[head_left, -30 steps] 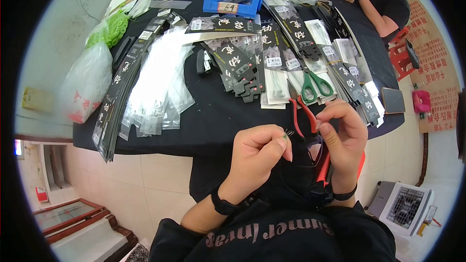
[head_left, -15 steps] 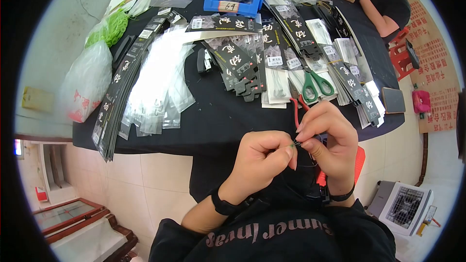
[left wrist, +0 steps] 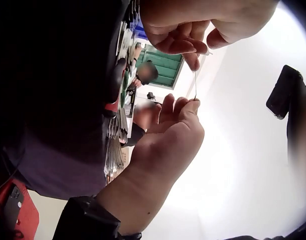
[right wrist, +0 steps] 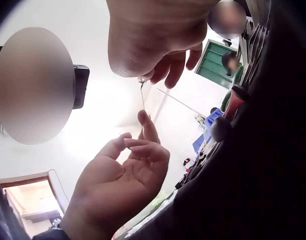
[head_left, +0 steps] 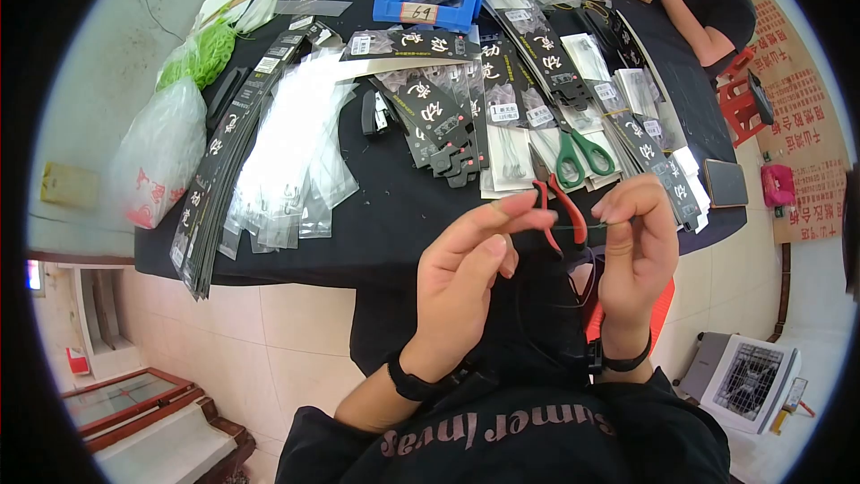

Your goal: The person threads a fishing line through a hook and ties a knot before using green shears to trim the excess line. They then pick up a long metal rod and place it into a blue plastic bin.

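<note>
My right hand (head_left: 636,255) pinches a thin line (right wrist: 142,97) between thumb and forefinger, with a tiny shiny piece showing at the fingertips in the right wrist view. From there the taut line reaches the tip of my left forefinger. The left hand (head_left: 457,282) has its forefinger stretched toward the right hand and its thumb apart from that fingertip. Both hands are above my lap at the table's front edge. Just beyond them lie red-handled pliers (head_left: 578,231), partly overlapped by the line in the head view, and green-handled scissors (head_left: 568,168).
Black printed cards (head_left: 439,112) and packets are spread over the black-covered table (head_left: 394,215). Clear plastic sleeves (head_left: 291,157) lie at left, near a stapler (head_left: 376,115). A blue bin (head_left: 387,7) stands behind. Another person (head_left: 712,31) sits at far right; a phone (head_left: 726,185) is near the right edge.
The hands came together at half a second ago and are now apart again, the right one moved right. The left fingers have loosened from their curled pinch, with the forefinger now extended.
</note>
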A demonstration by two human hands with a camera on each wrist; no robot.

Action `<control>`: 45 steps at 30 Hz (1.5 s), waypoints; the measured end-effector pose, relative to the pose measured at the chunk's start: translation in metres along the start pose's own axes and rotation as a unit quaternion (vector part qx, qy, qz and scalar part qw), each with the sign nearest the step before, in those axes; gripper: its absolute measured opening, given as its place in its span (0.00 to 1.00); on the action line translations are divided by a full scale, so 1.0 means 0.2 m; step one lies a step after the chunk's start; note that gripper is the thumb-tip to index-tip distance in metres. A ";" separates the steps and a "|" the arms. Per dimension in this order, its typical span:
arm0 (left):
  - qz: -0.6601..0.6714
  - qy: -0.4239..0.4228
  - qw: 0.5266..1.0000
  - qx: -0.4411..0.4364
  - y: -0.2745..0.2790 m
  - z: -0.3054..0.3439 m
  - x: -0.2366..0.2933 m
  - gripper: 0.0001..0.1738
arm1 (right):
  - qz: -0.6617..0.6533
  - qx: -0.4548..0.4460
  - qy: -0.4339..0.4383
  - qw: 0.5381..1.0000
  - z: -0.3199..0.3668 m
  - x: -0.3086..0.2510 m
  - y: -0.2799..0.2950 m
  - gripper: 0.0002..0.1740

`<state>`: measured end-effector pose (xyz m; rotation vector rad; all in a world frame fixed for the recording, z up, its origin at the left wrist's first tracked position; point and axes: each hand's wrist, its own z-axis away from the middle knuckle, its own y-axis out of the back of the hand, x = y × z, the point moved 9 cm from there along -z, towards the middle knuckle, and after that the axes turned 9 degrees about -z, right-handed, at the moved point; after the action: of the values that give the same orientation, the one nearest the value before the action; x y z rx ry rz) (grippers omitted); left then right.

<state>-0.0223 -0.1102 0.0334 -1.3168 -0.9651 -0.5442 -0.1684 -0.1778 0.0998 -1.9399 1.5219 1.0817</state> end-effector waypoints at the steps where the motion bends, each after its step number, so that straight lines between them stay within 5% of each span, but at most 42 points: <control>1: 0.004 -0.008 1.000 0.013 0.00 0.00 0.01 0.19 | 0.010 0.017 -0.001 1.000 0.00 0.01 0.02 0.05; 5: -0.104 0.021 0.993 -0.043 0.03 0.00 0.00 0.18 | -0.012 0.040 -0.010 0.999 -0.01 0.03 0.11 0.05; 7: -0.357 -0.141 0.901 -0.205 -0.08 0.02 0.09 0.16 | -0.027 0.049 -0.031 0.998 -0.04 0.04 0.17 0.07; 8: -0.356 -0.140 0.901 -0.206 -0.08 0.03 0.11 0.16 | -0.026 0.051 -0.032 0.998 -0.06 0.04 0.22 0.07; 11: -0.474 -0.244 0.769 -0.352 -0.27 0.17 0.17 0.11 | 0.017 -0.010 -0.026 0.999 -0.10 0.00 0.24 0.07; 16: -0.489 -0.233 0.707 -0.455 -0.41 0.31 0.04 0.07 | 0.018 -0.057 -0.015 0.998 -0.11 -0.07 0.15 0.06; 19: -0.581 -0.140 0.615 -0.514 -0.41 0.34 -0.10 0.06 | 0.019 -0.073 -0.004 0.997 -0.11 -0.09 0.11 0.05; 23: -0.623 -0.127 0.635 -0.439 -0.37 0.26 -0.09 0.08 | -0.006 -0.051 -0.006 0.999 -0.09 -0.10 0.12 0.05; 25: -0.628 -0.146 0.710 -0.283 -0.29 0.16 0.01 0.16 | -0.012 -0.043 -0.013 0.999 -0.08 -0.10 0.13 0.05; 26: -0.627 -0.146 0.711 -0.283 -0.30 0.17 0.02 0.16 | -0.020 -0.036 -0.019 0.999 -0.08 -0.10 0.13 0.05; 28: -0.588 -0.082 0.791 -0.149 -0.22 0.12 0.13 0.29 | -0.019 -0.044 -0.032 0.998 -0.06 -0.08 0.12 0.05; 30: -0.572 -0.059 0.803 -0.155 -0.22 0.13 0.13 0.37 | -0.019 -0.053 -0.043 0.998 -0.04 -0.06 0.10 0.05; 32: -0.369 -0.090 0.923 -0.067 -0.18 0.12 0.17 0.41 | -0.043 -0.055 -0.062 0.996 -0.03 -0.03 0.05 0.05; 35: -0.138 -0.058 0.986 -0.080 -0.15 0.11 0.09 0.40 | -0.081 -0.051 -0.079 0.992 0.01 0.00 -0.01 0.04; 36: -0.036 -0.025 0.994 -0.095 -0.16 0.11 0.07 0.39 | -0.094 -0.046 -0.090 0.990 0.02 0.01 -0.02 0.04; 38: -0.034 -0.033 0.998 -0.052 -0.16 0.08 0.09 0.31 | -0.080 -0.047 -0.086 0.992 0.02 0.02 -0.03 0.05; 40: -0.131 0.091 0.986 -0.040 -0.12 0.05 0.00 0.21 | -0.058 -0.077 -0.068 0.993 0.02 0.00 -0.07 0.05; 41: -0.182 0.072 0.980 -0.023 -0.10 0.03 -0.02 0.11 | -0.050 -0.076 -0.064 0.994 0.01 -0.01 -0.07 0.05; 45: -0.306 0.138 0.933 -0.134 -0.11 0.00 -0.01 0.08 | -0.036 -0.099 -0.070 0.992 0.01 -0.01 -0.09 0.05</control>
<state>-0.0409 -0.1152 0.0443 -1.1185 -1.0851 -1.3450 -0.1529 -0.1698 0.0982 -1.9832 1.3038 1.3504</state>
